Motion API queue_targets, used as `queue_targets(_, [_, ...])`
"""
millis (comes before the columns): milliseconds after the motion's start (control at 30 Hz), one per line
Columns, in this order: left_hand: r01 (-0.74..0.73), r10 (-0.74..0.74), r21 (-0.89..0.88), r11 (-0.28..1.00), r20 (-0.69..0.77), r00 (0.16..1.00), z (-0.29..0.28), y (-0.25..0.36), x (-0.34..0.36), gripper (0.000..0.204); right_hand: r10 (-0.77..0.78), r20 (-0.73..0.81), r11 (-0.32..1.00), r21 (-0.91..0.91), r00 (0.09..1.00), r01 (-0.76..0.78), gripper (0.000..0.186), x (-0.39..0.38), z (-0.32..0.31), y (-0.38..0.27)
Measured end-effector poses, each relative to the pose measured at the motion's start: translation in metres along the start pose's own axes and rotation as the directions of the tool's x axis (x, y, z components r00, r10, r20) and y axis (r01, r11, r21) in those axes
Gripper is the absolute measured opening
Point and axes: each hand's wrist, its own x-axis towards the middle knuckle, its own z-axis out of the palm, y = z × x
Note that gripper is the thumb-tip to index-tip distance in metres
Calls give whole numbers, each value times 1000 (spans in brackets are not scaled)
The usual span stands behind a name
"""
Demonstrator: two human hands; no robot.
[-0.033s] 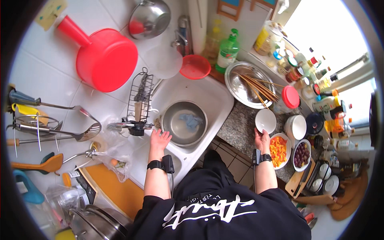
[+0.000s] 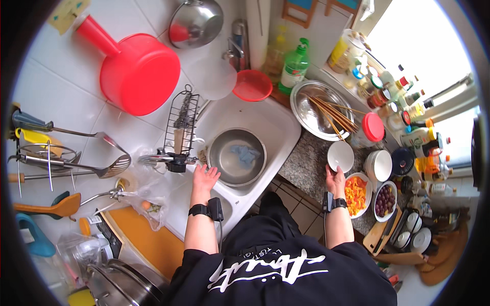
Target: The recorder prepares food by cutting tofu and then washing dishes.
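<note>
My left hand (image 2: 205, 178) is held palm up with its fingers spread, empty, over the near left side of the white sink (image 2: 278, 120). Just past its fingertips is a round metal basin (image 2: 217, 153) inside the sink, with a wet light blue cloth (image 2: 245, 155) lying in it. On the right, my right hand (image 2: 335, 181) grips the near rim of a small white bowl (image 2: 340, 153) over the speckled counter. Beside that hand sits a white bowl of chopped orange and yellow pieces (image 2: 356, 195). Right of it stands a bowl of dark purple grapes (image 2: 385, 200).
A steel bowl with wooden chopsticks (image 2: 332, 113) and a red-lidded jar (image 2: 373, 127) stand behind the right hand. Stacked white bowls (image 2: 380, 164) are close by. A black wire rack (image 2: 179, 122) with a tap (image 2: 176, 160) rises left of the basin. A red dipper (image 2: 140, 74) hangs on the wall.
The whole view has shifted very slightly. Both hands keep their poses, the right one still on the small white bowl.
</note>
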Motion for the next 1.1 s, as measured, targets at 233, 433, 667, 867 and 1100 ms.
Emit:
queue_targets(233, [-18,16,-52,998,-34,999,-11,-27,-1,61,608,38,723,-440,793,-533,27,-79,104,87])
queue_targets(433, [13,-27,-137,990,-95,995,-15,-52,-23,37,941,229,-232,-102,250,967,34,-67,161,276])
queue_targets(667, [-52,41,-148,988,-74,996,-20,-73,-44,37,911,157,-408,217,381,887,41,-22,130,353])
queue_targets(867, [-58,40,-234,970,-78,996,-23,-86,-37,40,943,246,-201,-121,226,972,27,-41,166,356])
queue_targets(1100, [-71,51,-300,951,-75,996,-19,-94,-24,37,899,410,173,-654,153,737,25,-117,255,304])
